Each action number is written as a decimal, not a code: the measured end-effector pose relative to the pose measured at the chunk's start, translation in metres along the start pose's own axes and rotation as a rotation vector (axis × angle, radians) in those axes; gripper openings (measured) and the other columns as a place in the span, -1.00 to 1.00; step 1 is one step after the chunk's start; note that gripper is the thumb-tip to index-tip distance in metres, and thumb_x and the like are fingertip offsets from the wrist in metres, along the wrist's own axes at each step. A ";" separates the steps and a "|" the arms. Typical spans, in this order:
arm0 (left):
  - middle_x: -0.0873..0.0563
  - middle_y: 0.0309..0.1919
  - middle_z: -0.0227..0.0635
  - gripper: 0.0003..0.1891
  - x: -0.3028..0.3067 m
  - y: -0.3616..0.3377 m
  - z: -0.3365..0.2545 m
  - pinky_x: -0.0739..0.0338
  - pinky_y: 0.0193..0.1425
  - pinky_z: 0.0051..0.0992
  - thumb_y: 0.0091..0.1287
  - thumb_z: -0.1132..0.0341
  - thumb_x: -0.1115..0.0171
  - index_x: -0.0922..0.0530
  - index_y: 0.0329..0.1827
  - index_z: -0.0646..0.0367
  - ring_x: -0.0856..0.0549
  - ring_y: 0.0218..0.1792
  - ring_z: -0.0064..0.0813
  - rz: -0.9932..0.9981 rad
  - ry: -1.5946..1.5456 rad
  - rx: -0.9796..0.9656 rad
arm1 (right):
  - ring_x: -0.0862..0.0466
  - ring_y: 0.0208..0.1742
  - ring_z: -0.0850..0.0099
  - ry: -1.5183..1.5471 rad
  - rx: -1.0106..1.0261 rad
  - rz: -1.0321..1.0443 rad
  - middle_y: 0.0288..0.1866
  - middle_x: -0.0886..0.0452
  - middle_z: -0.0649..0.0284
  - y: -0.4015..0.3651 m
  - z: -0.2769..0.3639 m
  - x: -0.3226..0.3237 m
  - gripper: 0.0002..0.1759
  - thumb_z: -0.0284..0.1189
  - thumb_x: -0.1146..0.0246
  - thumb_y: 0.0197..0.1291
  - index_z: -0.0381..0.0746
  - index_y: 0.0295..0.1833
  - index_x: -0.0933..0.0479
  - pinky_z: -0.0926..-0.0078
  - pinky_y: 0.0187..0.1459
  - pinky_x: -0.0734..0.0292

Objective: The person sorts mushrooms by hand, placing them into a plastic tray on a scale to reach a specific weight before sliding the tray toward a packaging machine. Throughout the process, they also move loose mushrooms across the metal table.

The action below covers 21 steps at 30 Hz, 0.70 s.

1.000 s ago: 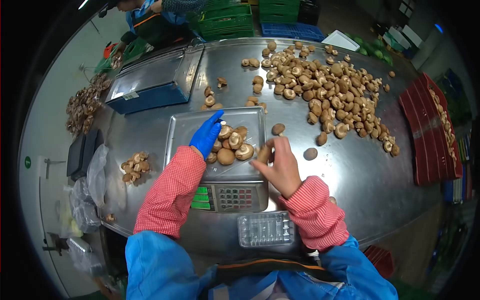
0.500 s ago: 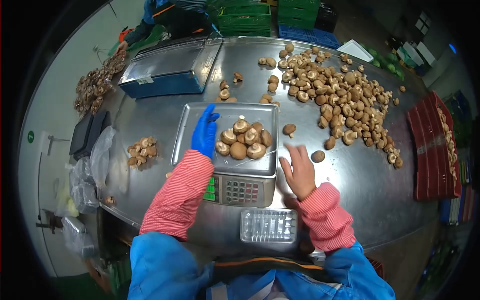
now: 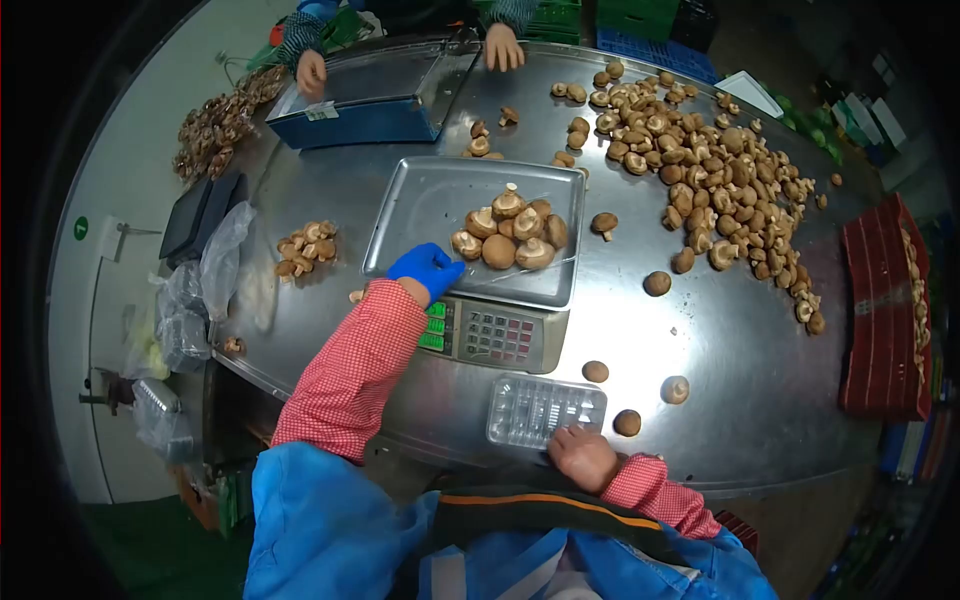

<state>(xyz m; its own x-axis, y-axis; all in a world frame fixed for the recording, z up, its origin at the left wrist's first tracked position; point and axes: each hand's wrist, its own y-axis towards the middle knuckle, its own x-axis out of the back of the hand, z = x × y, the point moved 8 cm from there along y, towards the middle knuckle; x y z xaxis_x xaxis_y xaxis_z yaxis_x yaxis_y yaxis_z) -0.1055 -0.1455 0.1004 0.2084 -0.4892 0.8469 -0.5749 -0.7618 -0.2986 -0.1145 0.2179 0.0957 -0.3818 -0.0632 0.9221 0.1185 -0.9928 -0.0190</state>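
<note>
My left hand (image 3: 428, 270), in a blue glove, is over the front left of the metal scale pan (image 3: 405, 225). Its fingers are drawn together beside a group of shiitake mushrooms (image 3: 500, 252); whatever is between them is hidden. A faint clear plastic edge shows around those mushrooms. Below the pan is the scale's keypad (image 3: 497, 337) with green displays. My bare right hand (image 3: 584, 459) has its fingers curled over the front right rim of a clear plastic tray (image 3: 530, 405). Loose mushrooms, one a brown cap (image 3: 627, 422), lie right of that tray.
A large mushroom pile (image 3: 710, 180) covers the back right, beside a red crate (image 3: 885, 310). A small mushroom cluster (image 3: 305, 250) and plastic bags (image 3: 222, 255) lie left. Across the table, a co-worker's hands (image 3: 503, 47) are near a blue-sided box (image 3: 360, 122).
My right hand has moved down to the clear tray, and several mushrooms now lie near it. My left hand has come down and its fingers have closed. A co-worker's hands have appeared by the box.
</note>
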 end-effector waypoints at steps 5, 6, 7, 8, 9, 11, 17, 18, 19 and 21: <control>-0.71 -0.30 -0.17 -0.66 -0.012 0.010 -0.008 -0.56 -0.07 -0.34 0.12 0.09 -0.33 -0.56 -0.20 0.14 -0.71 -0.21 -0.26 0.011 0.030 0.051 | -0.57 -0.21 0.26 -0.028 0.008 0.078 -0.30 -0.47 0.14 -0.002 0.005 -0.001 -0.87 -0.48 -0.14 0.01 -0.32 -0.35 -0.50 0.39 -0.27 -0.60; -0.70 -0.30 -0.15 -0.70 -0.012 0.011 -0.008 -0.59 -0.10 -0.34 0.15 0.15 -0.31 -0.54 -0.18 0.15 -0.72 -0.22 -0.26 -0.017 0.023 0.045 | -0.58 -0.20 0.26 -0.018 0.015 0.084 -0.30 -0.47 0.14 -0.002 0.006 -0.004 -0.86 -0.48 -0.14 0.01 -0.33 -0.34 -0.50 0.40 -0.30 -0.61; -0.70 -0.30 -0.14 -0.73 -0.010 0.012 -0.010 -0.61 -0.13 -0.34 0.18 0.22 -0.29 -0.51 -0.15 0.16 -0.72 -0.24 -0.25 -0.046 0.016 0.039 | -0.58 -0.20 0.25 -0.008 0.021 0.089 -0.30 -0.47 0.13 0.000 0.006 -0.008 -0.86 -0.48 -0.14 0.01 -0.34 -0.34 -0.51 0.40 -0.32 -0.61; -0.69 -0.28 -0.12 -0.73 -0.015 0.013 -0.005 -0.64 -0.18 -0.35 0.20 0.29 -0.26 -0.48 -0.10 0.17 -0.73 -0.25 -0.24 0.017 -0.220 0.117 | -0.59 -0.19 0.25 0.002 0.029 0.092 -0.30 -0.48 0.13 0.001 0.006 -0.012 -0.85 -0.49 -0.14 0.01 -0.35 -0.33 -0.51 0.40 -0.35 -0.62; -0.68 -0.27 -0.11 -0.73 -0.021 0.014 -0.001 -0.66 -0.23 -0.36 0.22 0.36 -0.23 -0.44 -0.05 0.18 -0.73 -0.27 -0.23 0.081 -0.455 0.195 | -0.59 -0.19 0.25 -0.017 0.024 0.107 -0.30 -0.48 0.12 0.001 0.006 -0.015 -0.85 -0.49 -0.14 0.01 -0.35 -0.33 -0.51 0.40 -0.38 -0.62; -0.67 -0.24 -0.07 -0.69 -0.025 0.011 -0.001 -0.71 -0.31 -0.38 0.25 0.48 -0.17 -0.36 0.04 0.20 -0.74 -0.30 -0.20 0.185 -0.802 0.281 | -0.60 -0.20 0.24 -0.051 0.018 0.137 -0.31 -0.49 0.11 0.002 0.008 -0.018 -0.84 -0.50 -0.13 0.01 -0.36 -0.32 -0.52 0.40 -0.44 -0.62; -0.62 -0.10 0.00 -0.64 -0.014 0.000 -0.005 -0.75 -0.24 -0.38 0.28 0.57 -0.08 -0.26 0.12 0.26 -0.74 -0.24 -0.16 0.305 -1.169 0.292 | -0.60 -0.23 0.27 -0.095 0.008 0.141 -0.31 -0.49 0.12 0.007 0.009 -0.013 -0.84 -0.50 -0.14 0.00 -0.36 -0.32 -0.52 0.42 -0.45 -0.62; -0.61 -0.08 -0.02 -0.62 -0.013 0.003 -0.003 -0.75 -0.17 -0.35 0.29 0.56 -0.08 -0.26 0.15 0.26 -0.72 -0.19 -0.16 0.314 -1.216 0.261 | -0.59 -0.23 0.27 -0.088 0.006 0.166 -0.31 -0.49 0.12 0.008 0.010 -0.013 -0.84 -0.50 -0.14 0.00 -0.36 -0.31 -0.52 0.43 -0.44 -0.62; -0.59 -0.05 -0.01 -0.62 -0.010 0.010 0.001 -0.75 -0.15 -0.31 0.30 0.56 -0.09 -0.26 0.15 0.26 -0.72 -0.17 -0.13 0.296 -1.260 0.224 | -0.59 -0.22 0.27 -0.078 0.005 0.169 -0.30 -0.48 0.13 0.008 0.010 -0.014 -0.84 -0.50 -0.14 0.01 -0.36 -0.30 -0.52 0.44 -0.42 -0.62; -0.56 -0.01 0.01 -0.63 -0.001 0.027 0.009 -0.75 -0.12 -0.24 0.32 0.56 -0.11 -0.26 0.16 0.28 -0.70 -0.13 -0.07 0.251 -1.348 0.144 | -0.58 -0.21 0.28 -0.061 0.009 0.173 -0.30 -0.48 0.14 0.006 0.008 -0.017 -0.83 -0.50 -0.14 0.01 -0.36 -0.29 -0.51 0.45 -0.39 -0.63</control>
<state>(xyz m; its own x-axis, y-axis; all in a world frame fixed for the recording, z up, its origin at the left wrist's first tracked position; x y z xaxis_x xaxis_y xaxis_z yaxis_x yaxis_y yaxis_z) -0.1138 -0.1691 0.0877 0.7579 -0.5852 -0.2883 -0.6416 -0.5890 -0.4914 -0.0999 0.2143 0.0830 -0.2985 -0.2261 0.9273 0.1856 -0.9668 -0.1760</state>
